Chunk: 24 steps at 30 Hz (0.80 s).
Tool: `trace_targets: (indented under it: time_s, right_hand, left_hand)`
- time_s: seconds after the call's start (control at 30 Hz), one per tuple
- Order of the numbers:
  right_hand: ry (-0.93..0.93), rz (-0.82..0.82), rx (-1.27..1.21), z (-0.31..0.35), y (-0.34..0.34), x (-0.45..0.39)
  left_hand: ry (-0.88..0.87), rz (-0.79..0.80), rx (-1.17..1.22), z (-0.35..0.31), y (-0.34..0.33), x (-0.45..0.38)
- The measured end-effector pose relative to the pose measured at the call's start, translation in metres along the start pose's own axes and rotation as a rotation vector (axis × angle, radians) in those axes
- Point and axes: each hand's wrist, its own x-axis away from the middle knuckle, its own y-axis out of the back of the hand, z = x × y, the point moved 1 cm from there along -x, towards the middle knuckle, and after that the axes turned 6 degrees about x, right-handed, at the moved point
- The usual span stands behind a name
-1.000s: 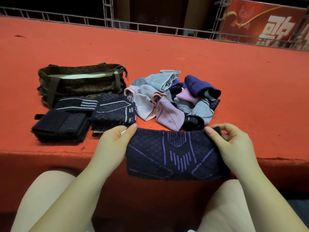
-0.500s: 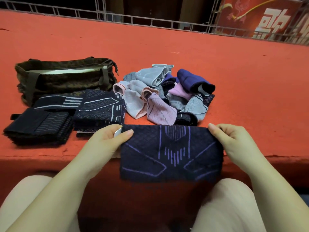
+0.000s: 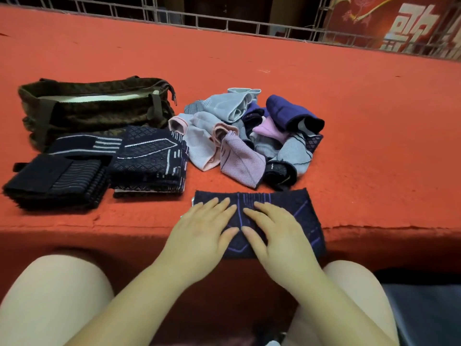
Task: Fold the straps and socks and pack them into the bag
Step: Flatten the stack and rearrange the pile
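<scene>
Pressing flat with straight fingers, the left hand [image 3: 204,231] and right hand [image 3: 274,233] lie side by side on the dark strap [image 3: 296,208] at the counter [image 3: 374,146] edge, likely smoothing its fold. The open bag [image 3: 94,108] waits beyond, with unfolded socks [image 3: 249,136] heaped between.

We see a broad worktop covered in rough orange-red carpet-like fabric [image 3: 349,126], its front edge dropping away toward us. Along its far side we make out a grey metal lattice railing [image 3: 224,22] with darkness behind it. At the upper right, behind the railing, we see a red banner with large white characters and a yellow curved line [image 3: 399,18].
</scene>
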Motion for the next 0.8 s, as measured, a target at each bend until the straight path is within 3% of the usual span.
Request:
trace_targets:
  time_s: [0.13,0.3,0.4,0.53,0.63,0.8]
  right_hand:
    - [-0.13,0.086,0.087,-0.024,0.009,0.011]
    - [-0.162,0.134,0.03,-0.028,0.021,0.013]
    - [0.008,0.115,-0.027,0.0,0.017,0.021]
    - [0.288,0.107,0.095,0.036,-0.005,0.031]
    - [0.293,0.074,0.123,0.044,-0.015,0.025]
    - [0.223,-0.046,-0.041,0.053,-0.007,0.015]
  left_hand:
    - [-0.033,0.093,0.03,0.021,0.008,0.014]
    - [-0.184,0.076,0.104,0.043,0.016,0.039]
    - [-0.147,0.032,0.196,0.044,0.015,0.045]
    - [-0.139,-0.077,0.293,0.047,0.017,0.049]
    - [-0.147,-0.075,0.298,0.051,0.018,0.047]
    - [-0.16,-0.128,0.374,0.047,0.03,0.033]
